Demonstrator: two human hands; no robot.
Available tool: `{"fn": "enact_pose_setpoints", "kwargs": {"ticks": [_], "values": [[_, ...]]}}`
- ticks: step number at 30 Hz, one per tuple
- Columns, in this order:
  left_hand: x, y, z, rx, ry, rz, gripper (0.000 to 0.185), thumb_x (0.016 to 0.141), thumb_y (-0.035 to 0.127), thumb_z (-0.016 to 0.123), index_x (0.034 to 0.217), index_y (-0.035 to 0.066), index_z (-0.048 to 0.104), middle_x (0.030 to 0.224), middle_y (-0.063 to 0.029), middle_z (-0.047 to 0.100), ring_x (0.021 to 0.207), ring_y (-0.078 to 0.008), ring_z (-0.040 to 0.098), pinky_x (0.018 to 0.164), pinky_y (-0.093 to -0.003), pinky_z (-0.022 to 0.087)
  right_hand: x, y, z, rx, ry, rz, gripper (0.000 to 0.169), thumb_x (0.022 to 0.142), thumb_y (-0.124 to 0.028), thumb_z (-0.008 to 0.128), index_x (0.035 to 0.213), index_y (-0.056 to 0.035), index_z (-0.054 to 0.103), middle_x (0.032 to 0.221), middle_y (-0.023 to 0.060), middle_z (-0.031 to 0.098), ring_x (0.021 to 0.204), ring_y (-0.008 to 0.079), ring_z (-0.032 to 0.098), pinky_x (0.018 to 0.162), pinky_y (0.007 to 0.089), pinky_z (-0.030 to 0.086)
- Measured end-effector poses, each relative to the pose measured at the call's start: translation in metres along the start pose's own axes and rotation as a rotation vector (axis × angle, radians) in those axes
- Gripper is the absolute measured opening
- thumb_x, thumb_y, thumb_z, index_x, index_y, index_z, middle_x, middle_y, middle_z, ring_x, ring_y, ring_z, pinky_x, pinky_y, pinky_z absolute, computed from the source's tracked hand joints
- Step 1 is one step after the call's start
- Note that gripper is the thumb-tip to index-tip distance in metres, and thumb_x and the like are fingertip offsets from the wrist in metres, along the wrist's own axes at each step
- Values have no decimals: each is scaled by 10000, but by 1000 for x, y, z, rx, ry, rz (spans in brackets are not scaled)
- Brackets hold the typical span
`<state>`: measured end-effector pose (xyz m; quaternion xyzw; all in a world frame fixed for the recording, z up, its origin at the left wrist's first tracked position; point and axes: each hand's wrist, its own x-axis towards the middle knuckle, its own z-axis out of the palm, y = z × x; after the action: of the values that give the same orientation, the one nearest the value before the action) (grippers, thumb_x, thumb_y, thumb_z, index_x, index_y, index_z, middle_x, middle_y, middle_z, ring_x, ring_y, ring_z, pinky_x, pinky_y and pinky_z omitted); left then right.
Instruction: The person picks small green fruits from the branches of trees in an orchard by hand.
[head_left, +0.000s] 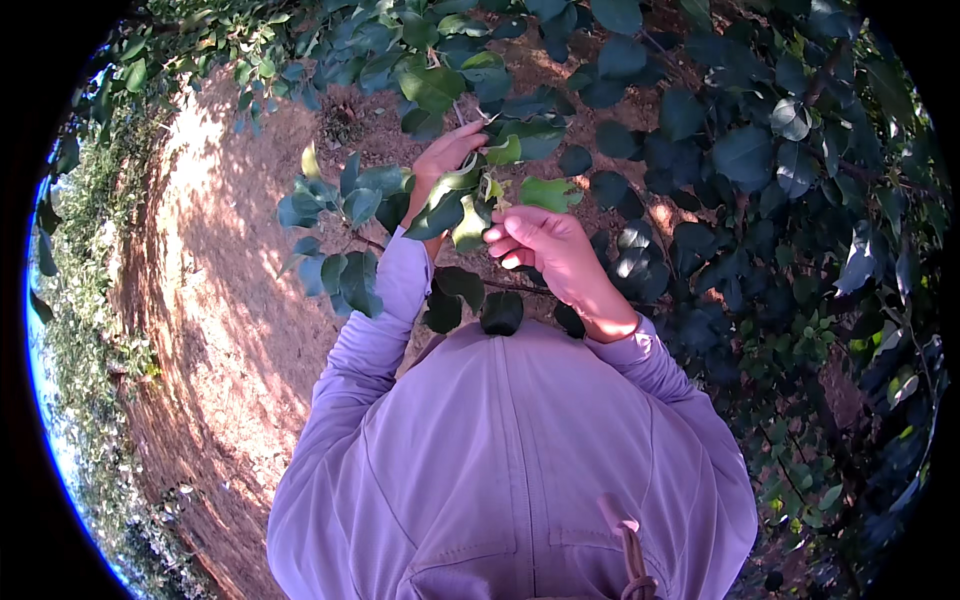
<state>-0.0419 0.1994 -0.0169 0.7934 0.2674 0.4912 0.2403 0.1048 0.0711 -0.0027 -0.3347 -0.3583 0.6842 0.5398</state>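
My left hand (448, 154) reaches up among green leaves, its fingers stretched out together beside a thin twig (459, 114). Leaves cover its lower part, and whether it grips the twig is hidden. Lower and to the right, my right hand (546, 238) has thumb and forefinger pinched at a small yellowish leafy shoot (496, 196); its other fingers are curled. Between the hands hang a curled pale-edged leaf (470, 225) and a darker leaf (436, 216). A bright, ragged-edged leaf (550, 194) stands just above my right hand.
A leafy side branch (363, 238) crosses by my left forearm, and more leaves (502, 313) hang close to my shirt (480, 435). Dense dark foliage (742, 157) fills the right side. Sunlit bare soil (240, 300) runs along the left, with a row of greenery (90, 360) beyond.
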Motion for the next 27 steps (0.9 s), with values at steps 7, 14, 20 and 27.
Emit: {"fn": "enact_pose_setpoints", "kwargs": {"ticks": [7,14,20,27], "values": [[4,2,3,142,-39,60,299,697,47,554,993,24,591,1095,-128,568,951,-256,565,800,-299,452,13,-6,4,-52,131,-42,236,832,-247,590,878,-15,578,741,48,606,609,96,578,486,183,424],[5,3,5,111,-19,49,308,670,55,579,977,27,597,1081,-121,578,936,-259,573,786,-304,458,12,4,0,-27,195,-138,172,816,-171,600,860,-5,596,735,50,603,598,101,583,466,183,416],[6,1,5,181,3,131,287,673,49,581,959,26,605,1082,-126,578,943,-258,573,788,-304,458,15,1,1,-21,171,-164,146,806,-98,547,889,14,591,762,70,603,629,124,603,480,193,425],[6,4,5,172,12,123,293,667,38,573,957,16,603,1049,-129,591,902,-274,580,774,-305,459,16,-2,-5,87,106,-55,167,789,-59,498,908,37,566,782,92,600,645,142,608,463,206,443]]}}
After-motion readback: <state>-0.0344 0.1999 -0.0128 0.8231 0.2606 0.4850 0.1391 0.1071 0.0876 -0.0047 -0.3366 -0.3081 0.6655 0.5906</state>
